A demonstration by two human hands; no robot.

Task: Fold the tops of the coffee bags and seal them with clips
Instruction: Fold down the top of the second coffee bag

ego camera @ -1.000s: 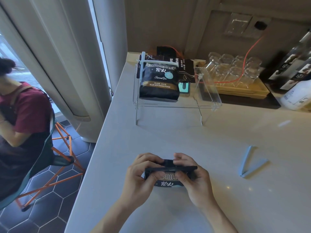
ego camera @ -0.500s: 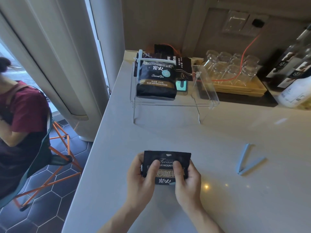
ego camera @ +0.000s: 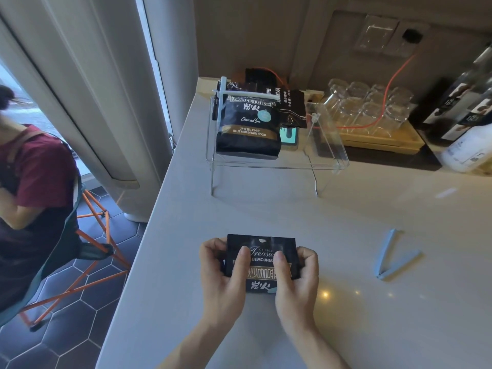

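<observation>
Head view looks down on a pale counter (ego camera: 266,209), with both forearms cut off by the bottom edge. Left hand (ego camera: 223,283) and right hand (ego camera: 295,286) grip a black coffee bag (ego camera: 262,262) from either side, thumbs pressed flat on its printed front, remaining fingers curled round its edges and mostly out of sight behind it. Only the upper part of the bag shows; its lower part is hidden behind the hands, so whether it rests on the counter cannot be told. Its top edge runs straight and level, and gold and white lettering, partly covered by the thumbs, crosses the front.

To the right, well apart from the hands, a pale blue clip (ego camera: 394,255) lies on the counter, spread open in a V.

Farther back, a clear acrylic stand (ego camera: 327,161) bears a second black coffee bag (ego camera: 249,126), its top held by a white clip (ego camera: 250,94). More dark packets behind it are too crowded to tell apart. Upturned glasses (ego camera: 370,107) sit on a tray at the wall, blurred. At the left edge a seated person (ego camera: 29,198) is partly cut off.
</observation>
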